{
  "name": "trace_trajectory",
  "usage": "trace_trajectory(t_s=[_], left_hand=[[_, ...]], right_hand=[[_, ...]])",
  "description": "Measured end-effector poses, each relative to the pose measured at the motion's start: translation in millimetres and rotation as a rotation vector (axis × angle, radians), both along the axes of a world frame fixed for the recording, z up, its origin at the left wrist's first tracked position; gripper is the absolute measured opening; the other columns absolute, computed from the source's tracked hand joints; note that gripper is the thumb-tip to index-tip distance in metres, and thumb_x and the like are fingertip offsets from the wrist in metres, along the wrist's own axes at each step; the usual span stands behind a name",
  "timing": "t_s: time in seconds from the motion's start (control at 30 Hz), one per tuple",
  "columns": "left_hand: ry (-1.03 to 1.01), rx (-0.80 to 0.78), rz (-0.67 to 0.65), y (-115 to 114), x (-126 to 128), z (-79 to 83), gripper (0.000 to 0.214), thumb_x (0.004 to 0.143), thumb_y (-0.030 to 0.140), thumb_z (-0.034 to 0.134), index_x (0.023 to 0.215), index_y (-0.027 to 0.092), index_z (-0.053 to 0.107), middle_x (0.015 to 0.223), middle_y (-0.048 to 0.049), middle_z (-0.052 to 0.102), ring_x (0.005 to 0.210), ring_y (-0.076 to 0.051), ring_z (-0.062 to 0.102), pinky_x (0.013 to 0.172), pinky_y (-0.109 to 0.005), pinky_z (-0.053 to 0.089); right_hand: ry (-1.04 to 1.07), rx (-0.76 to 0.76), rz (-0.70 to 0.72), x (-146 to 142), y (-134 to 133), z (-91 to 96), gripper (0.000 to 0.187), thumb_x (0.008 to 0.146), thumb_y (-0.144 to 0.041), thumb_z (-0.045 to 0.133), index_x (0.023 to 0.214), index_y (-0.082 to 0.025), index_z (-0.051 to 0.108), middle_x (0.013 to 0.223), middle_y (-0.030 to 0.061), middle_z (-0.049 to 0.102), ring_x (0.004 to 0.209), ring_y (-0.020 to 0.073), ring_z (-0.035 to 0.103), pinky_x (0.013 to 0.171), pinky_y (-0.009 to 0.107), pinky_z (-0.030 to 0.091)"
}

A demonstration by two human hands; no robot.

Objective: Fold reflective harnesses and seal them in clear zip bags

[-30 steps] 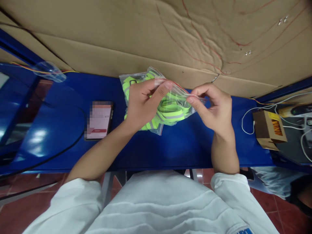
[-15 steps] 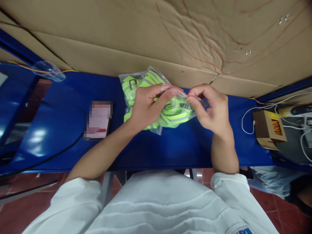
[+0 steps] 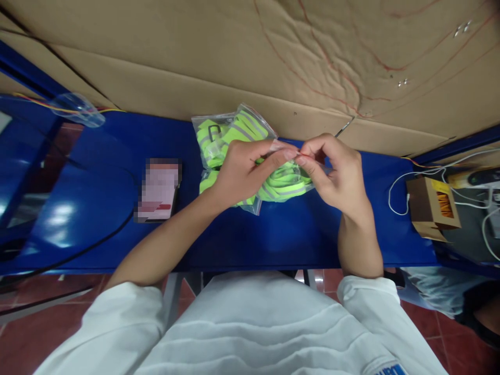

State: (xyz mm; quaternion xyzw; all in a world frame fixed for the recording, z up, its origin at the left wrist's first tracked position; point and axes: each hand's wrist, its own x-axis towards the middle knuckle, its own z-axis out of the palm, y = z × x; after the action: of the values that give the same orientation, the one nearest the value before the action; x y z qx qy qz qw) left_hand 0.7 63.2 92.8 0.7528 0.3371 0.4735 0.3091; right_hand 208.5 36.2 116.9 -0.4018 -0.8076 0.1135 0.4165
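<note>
Both hands pinch the red-edged top of a clear zip bag, which has neon-yellow straps with grey reflective stripes inside. My left hand has thumb and fingers closed on the bag's edge. Close beside it, my right hand grips the right part of the same edge between thumb and forefinger. Behind and left of my left hand, more bagged neon straps lie on the blue table; a black buckle shows through the plastic. My left hand partly covers these bags.
A phone with a blurred screen lies on the left. A clear plastic cup lies tipped at the back left. To the right are a small cardboard box and white cables. Cardboard sheeting stands behind the table.
My left hand has slid slightly right along the bag's edge, closer to my right hand. Both hands still grip the bag.
</note>
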Motion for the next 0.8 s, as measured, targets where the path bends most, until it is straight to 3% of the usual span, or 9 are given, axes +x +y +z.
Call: trace_trajectory(t_s=[0.17,0.3,0.43,0.53,0.6,0.67,0.73,0.8], left_hand=[[0.049,0.007,-0.082,5,-4,1.7,0.042,0.104,0.055,0.054,0.098,0.024,0.082,0.075,0.0028,0.075,0.055,-0.011,0.054,0.056,-0.027,0.039],[0.141,0.066,-0.196,9,-10,3.8,0.049,0.108,0.055,0.044,0.093,0.023,0.079,0.057,0.0026,0.056,0.052,-0.013,0.05,0.057,-0.029,0.038],[0.18,0.237,-0.032,11,-11,0.9,0.051,0.107,0.052,0.044,0.077,0.022,0.072,0.058,-0.0013,0.052,0.056,-0.017,0.053,0.062,-0.033,0.041],[0.055,0.206,0.088,11,-9,-1.2,0.052,0.108,0.053,0.044,0.073,0.023,0.069,0.057,-0.0013,0.052,0.054,-0.016,0.05,0.059,-0.035,0.038],[-0.035,0.14,0.071,12,-8,-1.5,0.046,0.109,0.053,0.043,0.092,0.026,0.076,0.07,-0.0028,0.067,0.063,-0.018,0.06,0.062,-0.035,0.044],[-0.129,0.034,-0.059,14,-7,-1.9,0.041,0.11,0.054,0.041,0.126,0.032,0.071,0.108,-0.0045,0.079,0.092,-0.021,0.074,0.075,-0.036,0.055],[-0.184,-0.074,-0.162,17,-8,-2.9,0.044,0.108,0.056,0.045,0.147,0.038,0.056,0.141,-0.0043,0.069,0.118,-0.024,0.072,0.092,-0.039,0.06],[-0.095,-0.098,-0.127,20,-11,-3.9,0.05,0.105,0.055,0.053,0.152,0.037,0.049,0.15,-0.0069,0.061,0.124,-0.025,0.069,0.1,-0.041,0.059]], right_hand=[[-0.027,-0.013,0.018,1,0,-1.4,0.016,0.1,-0.041,0.07,0.1,-0.025,0.069,0.085,0.001,0.069,0.074,0.0157,0.062,0.072,0.031,0.055],[-0.02,-0.043,0.009,5,1,-0.4,0.018,0.099,-0.042,0.072,0.096,-0.024,0.072,0.08,0.0,0.068,0.067,0.0148,0.059,0.067,0.03,0.052],[-0.042,-0.123,0.081,11,1,4.7,0.025,0.093,-0.046,0.078,0.101,-0.023,0.073,0.082,-0.001,0.069,0.069,0.0128,0.06,0.066,0.027,0.05],[-0.065,-0.171,0.126,17,2,7.7,0.021,0.096,-0.042,0.076,0.102,-0.023,0.073,0.083,-0.0018,0.071,0.068,0.0115,0.061,0.064,0.025,0.049],[-0.009,-0.175,0.093,23,4,8.4,0.015,0.098,-0.038,0.073,0.097,-0.023,0.074,0.081,-0.0025,0.071,0.067,0.0112,0.062,0.063,0.025,0.049],[0.069,-0.159,0.048,34,5,9.4,0.013,0.098,-0.035,0.074,0.094,-0.023,0.076,0.079,-0.002,0.073,0.066,0.0113,0.063,0.061,0.025,0.049],[0.099,-0.116,-0.019,49,7,12.5,0.011,0.094,-0.033,0.078,0.091,-0.022,0.079,0.078,0.0002,0.075,0.066,0.0116,0.064,0.059,0.025,0.048],[0.102,-0.04,-0.161,68,9,17.2,0.009,0.092,-0.031,0.081,0.089,-0.022,0.082,0.079,0.0035,0.077,0.066,0.0122,0.064,0.061,0.026,0.047]])
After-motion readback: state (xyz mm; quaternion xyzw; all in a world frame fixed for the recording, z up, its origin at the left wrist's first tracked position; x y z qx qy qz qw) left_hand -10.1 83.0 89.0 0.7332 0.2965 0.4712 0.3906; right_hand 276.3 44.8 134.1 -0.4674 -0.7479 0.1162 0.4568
